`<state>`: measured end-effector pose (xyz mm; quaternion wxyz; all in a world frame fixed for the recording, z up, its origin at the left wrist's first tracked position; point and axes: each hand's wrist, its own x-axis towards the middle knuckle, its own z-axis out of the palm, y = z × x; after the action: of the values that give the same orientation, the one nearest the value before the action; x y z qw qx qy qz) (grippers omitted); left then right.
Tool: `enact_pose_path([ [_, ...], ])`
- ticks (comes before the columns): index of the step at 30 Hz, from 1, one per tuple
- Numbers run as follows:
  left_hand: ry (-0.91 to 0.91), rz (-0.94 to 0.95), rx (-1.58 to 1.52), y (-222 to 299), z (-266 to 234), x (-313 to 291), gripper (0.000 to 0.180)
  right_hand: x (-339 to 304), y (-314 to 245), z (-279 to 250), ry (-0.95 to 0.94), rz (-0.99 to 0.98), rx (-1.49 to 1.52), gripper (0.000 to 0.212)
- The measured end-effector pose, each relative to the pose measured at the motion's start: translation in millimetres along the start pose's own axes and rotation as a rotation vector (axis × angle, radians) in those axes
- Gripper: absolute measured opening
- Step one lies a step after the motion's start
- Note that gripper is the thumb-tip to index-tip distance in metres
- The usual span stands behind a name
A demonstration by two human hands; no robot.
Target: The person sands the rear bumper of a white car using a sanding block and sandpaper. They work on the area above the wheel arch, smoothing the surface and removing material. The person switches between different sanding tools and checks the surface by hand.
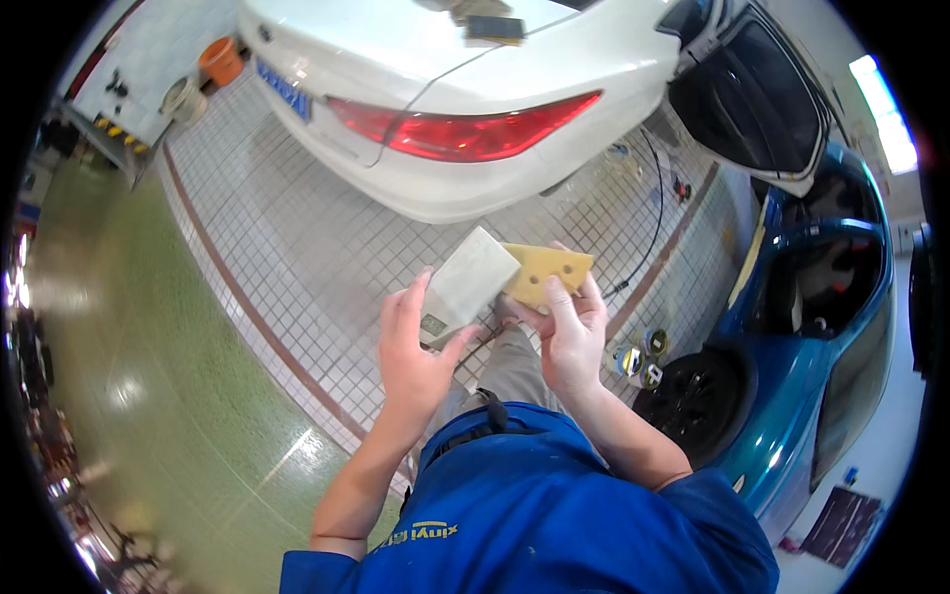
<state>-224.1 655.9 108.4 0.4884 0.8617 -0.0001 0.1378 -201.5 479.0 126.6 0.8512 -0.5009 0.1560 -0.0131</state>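
My left hand (pixel 416 342) is closed around the lower end of a whitish rectangular box (pixel 473 272) with a small dark patch near its bottom corner. Between the thumb and fingers of my right hand (pixel 569 337) is a yellow sandpaper sheet (pixel 539 269) with round holes, the thumb lying on its face. The sheet's left edge meets the upper right side of the box; whether it reaches inside cannot be made out. Beyond both hands is the rear corner of a white car (pixel 455 188) with a red tail light (pixel 465 129).
A dark rectangular pad (pixel 495 30) lies on the white car's trunk. An orange bucket (pixel 220 61) and a pale bucket (pixel 184 102) stand far left. To the right are a blue car (pixel 792 366), several small cans (pixel 638 361) by its wheel, and a black hose (pixel 653 228) on the tiled floor.
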Motion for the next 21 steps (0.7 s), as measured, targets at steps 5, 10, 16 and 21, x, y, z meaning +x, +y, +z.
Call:
enact_pose_path([
  [5,0.071,0.45,0.325,25.7,75.0,26.3,0.048,38.0,-22.7,-47.1,0.085,0.053,0.202,0.04],
  [10,-0.053,0.756,0.424,92.1,187.3,62.8,0.041,99.7,-85.2,-143.4,0.077,0.082,0.283,0.037],
  [16,-0.347,0.913,0.309,141.8,344.2,103.8,0.044,164.0,-169.7,-260.7,0.158,0.057,0.34,0.038],
  [21,-0.692,0.725,0.026,181.5,431.2,153.0,0.079,229.2,-190.4,-337.7,0.375,-0.083,0.355,0.038],
])
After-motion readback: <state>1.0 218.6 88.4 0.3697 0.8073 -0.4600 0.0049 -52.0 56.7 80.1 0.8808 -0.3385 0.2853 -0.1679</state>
